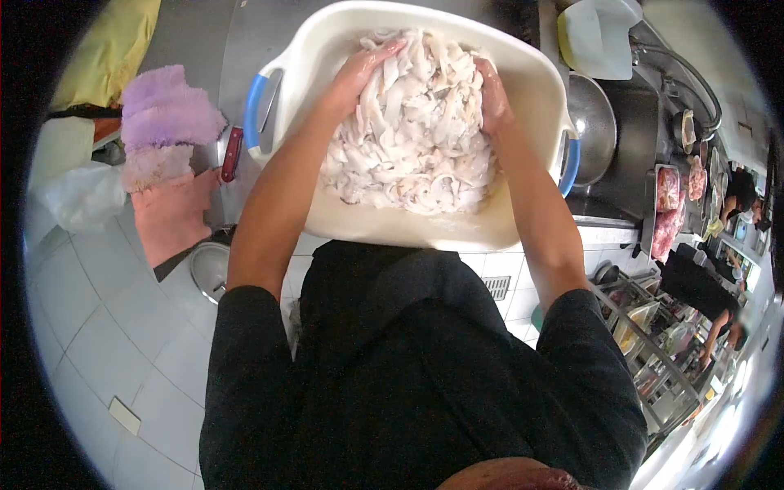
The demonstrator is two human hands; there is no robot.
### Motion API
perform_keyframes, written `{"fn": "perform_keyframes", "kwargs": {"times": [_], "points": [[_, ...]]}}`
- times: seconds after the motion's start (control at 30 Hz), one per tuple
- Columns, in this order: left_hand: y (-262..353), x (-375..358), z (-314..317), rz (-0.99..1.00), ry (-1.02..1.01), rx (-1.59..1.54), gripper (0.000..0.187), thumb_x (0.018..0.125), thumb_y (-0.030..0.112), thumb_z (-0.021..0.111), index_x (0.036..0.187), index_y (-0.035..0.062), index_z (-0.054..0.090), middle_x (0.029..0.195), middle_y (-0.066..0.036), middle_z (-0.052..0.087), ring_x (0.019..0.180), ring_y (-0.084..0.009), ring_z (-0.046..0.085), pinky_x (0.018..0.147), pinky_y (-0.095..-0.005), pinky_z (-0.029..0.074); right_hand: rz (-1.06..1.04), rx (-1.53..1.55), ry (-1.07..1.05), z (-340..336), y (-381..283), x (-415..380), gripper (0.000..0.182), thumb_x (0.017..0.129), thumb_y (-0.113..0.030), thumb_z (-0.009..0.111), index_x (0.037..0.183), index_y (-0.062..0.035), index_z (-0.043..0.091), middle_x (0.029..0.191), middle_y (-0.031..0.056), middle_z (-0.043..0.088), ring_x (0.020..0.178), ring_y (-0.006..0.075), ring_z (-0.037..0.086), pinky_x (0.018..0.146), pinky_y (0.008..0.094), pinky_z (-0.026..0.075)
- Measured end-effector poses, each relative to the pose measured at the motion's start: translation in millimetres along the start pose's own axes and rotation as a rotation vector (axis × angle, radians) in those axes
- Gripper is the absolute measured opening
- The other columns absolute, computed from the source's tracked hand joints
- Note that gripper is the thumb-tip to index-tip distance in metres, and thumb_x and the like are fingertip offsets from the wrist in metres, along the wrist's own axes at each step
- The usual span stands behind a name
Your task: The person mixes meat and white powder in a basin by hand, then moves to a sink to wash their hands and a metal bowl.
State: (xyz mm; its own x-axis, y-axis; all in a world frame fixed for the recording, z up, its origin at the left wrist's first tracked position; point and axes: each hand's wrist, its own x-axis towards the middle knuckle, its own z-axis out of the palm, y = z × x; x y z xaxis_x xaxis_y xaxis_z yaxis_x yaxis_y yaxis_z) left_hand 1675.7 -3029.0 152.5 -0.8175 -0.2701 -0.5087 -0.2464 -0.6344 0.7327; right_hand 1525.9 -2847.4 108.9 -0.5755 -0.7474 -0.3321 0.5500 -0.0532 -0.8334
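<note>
A large white tub (392, 227) with blue-gripped handles is in front of my body. In it lies a big heap of wet, pale strips (416, 131), like sliced squid or fish. My left hand (369, 72) cups the heap's upper left side, its fingers bent over the top strips. At the upper right side my right hand (494, 100) curls into the heap, its fingertips partly buried. Both hands look wet, and the strips are held between them.
A red-handled knife (232, 153) and purple and pink cloths (171, 106) lie left of the tub. To the right are a metal wok (592, 126), a light plastic container (600, 37) and a tray of red meat (667, 212). People work farther right beside a metal rack (653, 351).
</note>
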Motion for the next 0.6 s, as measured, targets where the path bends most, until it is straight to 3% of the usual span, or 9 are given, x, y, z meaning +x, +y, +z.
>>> {"fn": "perform_keyframes", "kwargs": {"times": [0.03, 0.17, 0.23, 0.3, 0.33, 0.4, 0.5, 0.6], "points": [[-1, 3, -2, 0.045, -0.055, -0.034, 0.053, 0.082, 0.038, 0.065, 0.119, 0.0023, 0.056, 0.113, -0.009, 0.06, 0.102, -0.0158, 0.058, 0.087, -0.0279, 0.046, 0.191, 0.148, 0.01, 1, -8, -5, 0.038, 0.088, -0.029, 0.048, 0.117, -0.006, 0.055, 0.111, 0.0091, 0.06, 0.1, 0.0208, 0.058, 0.09, 0.0345, 0.044], [21, -20, 10, 0.047, -0.107, 0.029, 0.055, 0.078, 0.037, 0.069, 0.118, 0.0014, 0.057, 0.113, -0.008, 0.06, 0.102, -0.0154, 0.057, 0.087, -0.0285, 0.046, 0.119, -0.018, -0.031, 37, -49, -36, 0.045, 0.084, -0.029, 0.055, 0.122, -0.0045, 0.053, 0.114, 0.0095, 0.06, 0.109, 0.0215, 0.053, 0.097, 0.0346, 0.038], [30, -49, 14, 0.077, -0.149, 0.208, 0.058, 0.075, 0.036, 0.073, 0.118, 0.0008, 0.056, 0.115, -0.008, 0.059, 0.103, -0.0171, 0.057, 0.09, -0.0308, 0.044, 0.144, -0.433, -0.039, 41, -60, -61, 0.048, 0.081, -0.027, 0.061, 0.121, -0.0002, 0.053, 0.112, 0.0112, 0.061, 0.104, 0.0222, 0.058, 0.094, 0.0354, 0.044], [27, -62, 8, 0.083, -0.213, 0.467, 0.066, 0.07, 0.035, 0.076, 0.12, -0.0018, 0.053, 0.118, -0.011, 0.057, 0.109, -0.0229, 0.054, 0.098, -0.0366, 0.04, -0.033, -1.032, -0.17, 51, -61, -94, 0.057, 0.077, -0.029, 0.067, 0.125, -0.0037, 0.05, 0.118, 0.0133, 0.057, 0.108, 0.0257, 0.055, 0.095, 0.0398, 0.043], [23, -67, 5, 0.138, -0.28, 0.68, 0.063, 0.071, 0.032, 0.076, 0.12, 0.0006, 0.052, 0.115, -0.011, 0.058, 0.106, -0.0224, 0.054, 0.094, -0.0359, 0.042, -0.148, -1.311, -0.2, 56, -62, -110, 0.061, 0.075, -0.03, 0.07, 0.127, -0.0054, 0.048, 0.121, 0.0144, 0.055, 0.11, 0.0274, 0.054, 0.095, 0.042, 0.042], [16, -98, 11, 0.254, -0.41, 1.104, 0.058, 0.072, 0.026, 0.075, 0.121, 0.0054, 0.051, 0.108, -0.01, 0.059, 0.102, -0.0213, 0.056, 0.087, -0.0347, 0.045, -0.313, -1.436, -0.098, 88, -40, -148, 0.066, 0.072, -0.031, 0.073, 0.128, -0.0093, 0.048, 0.128, 0.0158, 0.049, 0.115, 0.0304, 0.051, 0.097, 0.0437, 0.041], [-18, -136, 8, 0.446, -0.24, 1.263, 0.059, 0.067, 0.022, 0.077, 0.119, 0.01, 0.053, 0.116, -0.012, 0.055, 0.104, -0.0277, 0.055, 0.091, -0.0413, 0.043, -0.36, -1.609, -0.311, 98, -14, -182, 0.064, 0.065, -0.025, 0.076, 0.123, -0.0128, 0.052, 0.132, 0.0214, 0.04, 0.118, 0.0386, 0.043, 0.1, 0.0458, 0.035], [-36, -145, -1, 0.68, -0.255, 1.575, 0.061, 0.063, 0.022, 0.078, 0.119, 0.0146, 0.053, 0.126, -0.013, 0.047, 0.106, -0.0348, 0.052, 0.093, -0.046, 0.041, -0.291, -1.64, -0.23, 102, 1, -182, 0.057, 0.064, -0.02, 0.074, 0.116, -0.011, 0.053, 0.122, 0.0209, 0.044, 0.108, 0.0404, 0.048, 0.091, 0.0471, 0.042]]}}
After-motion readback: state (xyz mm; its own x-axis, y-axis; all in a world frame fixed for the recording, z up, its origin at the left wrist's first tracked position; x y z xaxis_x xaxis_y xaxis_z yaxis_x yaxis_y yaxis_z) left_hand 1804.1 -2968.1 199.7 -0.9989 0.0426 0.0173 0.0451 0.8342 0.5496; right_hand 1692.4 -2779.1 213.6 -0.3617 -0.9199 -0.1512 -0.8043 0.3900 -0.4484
